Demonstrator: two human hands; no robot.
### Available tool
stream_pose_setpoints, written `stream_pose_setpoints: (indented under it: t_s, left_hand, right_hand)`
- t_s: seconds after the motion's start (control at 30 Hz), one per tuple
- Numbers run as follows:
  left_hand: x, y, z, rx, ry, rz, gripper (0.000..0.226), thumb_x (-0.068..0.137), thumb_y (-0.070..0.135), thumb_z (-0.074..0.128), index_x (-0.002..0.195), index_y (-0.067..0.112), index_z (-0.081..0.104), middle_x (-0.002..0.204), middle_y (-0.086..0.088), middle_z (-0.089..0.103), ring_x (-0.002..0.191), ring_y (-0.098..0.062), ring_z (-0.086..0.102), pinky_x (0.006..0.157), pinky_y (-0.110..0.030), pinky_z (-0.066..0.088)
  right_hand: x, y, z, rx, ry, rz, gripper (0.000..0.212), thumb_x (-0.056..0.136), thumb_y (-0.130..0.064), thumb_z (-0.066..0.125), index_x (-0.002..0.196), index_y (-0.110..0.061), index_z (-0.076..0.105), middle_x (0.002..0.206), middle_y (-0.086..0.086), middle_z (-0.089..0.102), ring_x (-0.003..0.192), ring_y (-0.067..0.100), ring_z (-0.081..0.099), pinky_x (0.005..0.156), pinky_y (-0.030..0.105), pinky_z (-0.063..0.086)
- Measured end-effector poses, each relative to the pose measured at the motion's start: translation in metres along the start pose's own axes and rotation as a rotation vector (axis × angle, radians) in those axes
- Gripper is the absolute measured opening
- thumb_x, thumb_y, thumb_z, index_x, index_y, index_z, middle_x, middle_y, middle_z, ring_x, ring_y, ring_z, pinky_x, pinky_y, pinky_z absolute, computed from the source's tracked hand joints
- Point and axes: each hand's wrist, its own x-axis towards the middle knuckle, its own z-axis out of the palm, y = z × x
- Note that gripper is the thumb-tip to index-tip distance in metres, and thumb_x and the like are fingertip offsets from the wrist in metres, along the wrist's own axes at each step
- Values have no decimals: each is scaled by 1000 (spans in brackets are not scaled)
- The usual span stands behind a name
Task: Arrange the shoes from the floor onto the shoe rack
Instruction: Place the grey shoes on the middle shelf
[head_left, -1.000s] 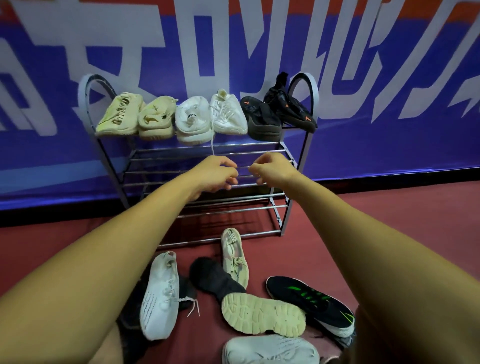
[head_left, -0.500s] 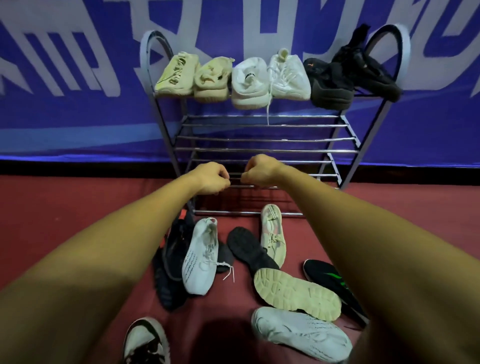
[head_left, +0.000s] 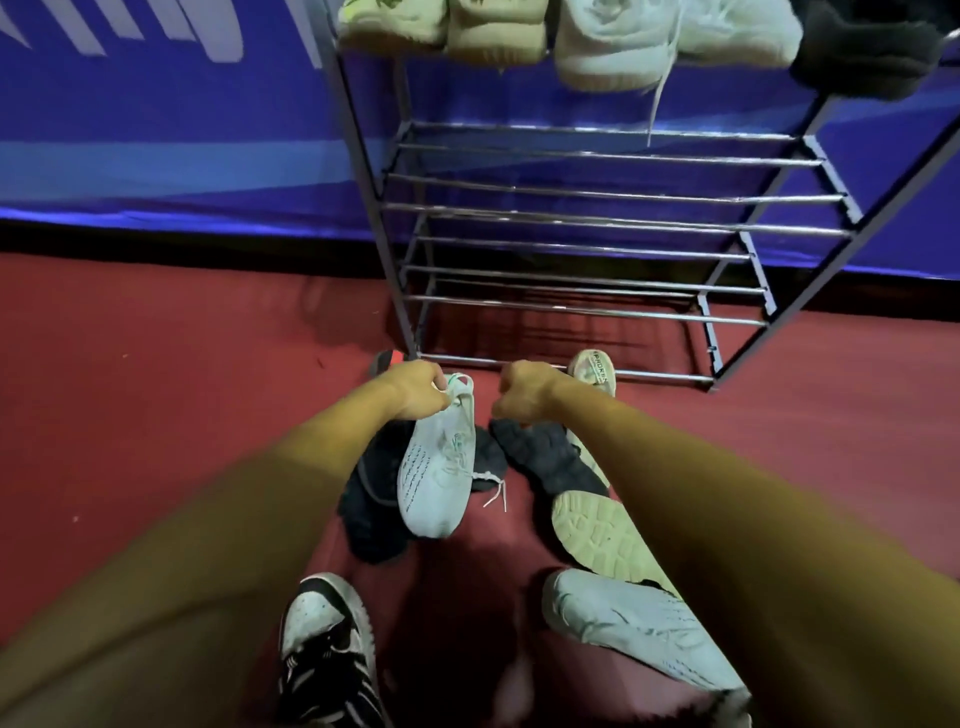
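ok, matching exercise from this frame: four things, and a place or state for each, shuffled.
1. green-trimmed shoe
2. tan-soled shoe
3. black-and-white sneaker
4. lace

A. sole up
B. hangs in front of the rack
C. heel gripped by left hand
D. upright at bottom edge

Pairs: 1-C, 2-A, 3-D, 4-B.

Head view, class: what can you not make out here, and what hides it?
All in the head view:
- Top-shelf shoes: uppers cut off by the top edge.
- Beige shoe: mostly behind the right arm.
- Right hand: fingers curled under, grip on the black shoe unclear.
- Black-and-white shoe: cut off by the bottom edge.
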Motion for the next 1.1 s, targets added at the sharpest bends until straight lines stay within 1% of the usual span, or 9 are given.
stream_pose_setpoints:
  t_s: [0.1, 0.23, 0.4, 0.5, 0.57, 0.73, 0.83, 0.9, 1.1]
  left_hand:
    - [16, -19, 16, 47, -88, -24, 47, 90, 28, 58, 136, 21, 52, 134, -7, 56, 118, -24, 54, 99, -30, 44]
    - [26, -47, 36, 26, -165, -54, 61, 89, 27, 61, 145, 24, 39, 134, -7, 54, 117, -25, 54, 92, -29, 44]
    - [30, -80, 54, 4, -218, -110, 70, 89, 22, 61, 151, 26, 28, 134, -9, 55, 117, -27, 55, 98, -38, 46]
    - [32, -82, 66, -13, -251, -128, 68, 89, 20, 59, 150, 23, 28, 128, -10, 59, 112, -27, 57, 96, -40, 47]
    - [32, -81, 75, -51, -261, -154, 70, 88, 19, 57, 149, 23, 25, 122, -10, 60, 107, -27, 59, 93, -42, 50]
    - [29, -78, 80, -158, -228, -240, 84, 85, 18, 63, 155, 21, 17, 137, -10, 52, 120, -29, 53, 96, -37, 46]
    - [26, -73, 76, -158, -214, -254, 52, 81, 21, 66, 131, 12, 53, 130, -7, 58, 114, -24, 57, 97, -37, 49]
    - [23, -68, 77, -156, -199, -247, 37, 80, 21, 67, 115, 11, 62, 119, -7, 62, 105, -23, 60, 90, -35, 52]
    - [8, -47, 62, -147, -178, -206, 13, 77, 18, 66, 85, 9, 60, 81, -5, 64, 71, -19, 59, 58, -25, 45]
  right_hand:
    - [17, -6, 21, -36, -60, 8, 15, 85, -26, 61, 84, -13, 55, 78, 5, 64, 70, 23, 61, 61, 25, 46]
    - [35, -12, 54, -42, -142, 12, 17, 87, -25, 64, 95, -11, 61, 87, 5, 70, 76, 22, 66, 69, 28, 52]
    - [55, -4, 96, 79, -121, 117, 67, 83, -40, 67, 133, -2, 42, 129, 15, 58, 117, 33, 59, 97, 41, 50]
    - [53, -2, 113, 131, -153, 142, 58, 88, -40, 63, 130, -4, 47, 129, 15, 58, 117, 31, 59, 92, 35, 48]
    - [49, -1, 126, 159, -208, 105, 41, 86, -40, 63, 113, -12, 51, 119, 11, 62, 105, 29, 64, 86, 34, 51]
    - [52, 6, 139, 292, -164, 80, 43, 76, -38, 64, 107, -16, 45, 118, 17, 65, 104, 37, 66, 93, 48, 54]
    - [43, 5, 125, 307, -131, 65, 53, 83, -29, 69, 128, -11, 49, 126, 13, 62, 115, 32, 62, 100, 40, 49]
    - [36, 9, 115, 336, -102, 75, 56, 80, -27, 71, 132, -17, 51, 124, 7, 63, 116, 27, 61, 98, 34, 50]
    - [9, 11, 78, 357, -81, 30, 31, 77, 1, 58, 99, -20, 61, 82, -3, 62, 82, 20, 59, 56, 19, 45]
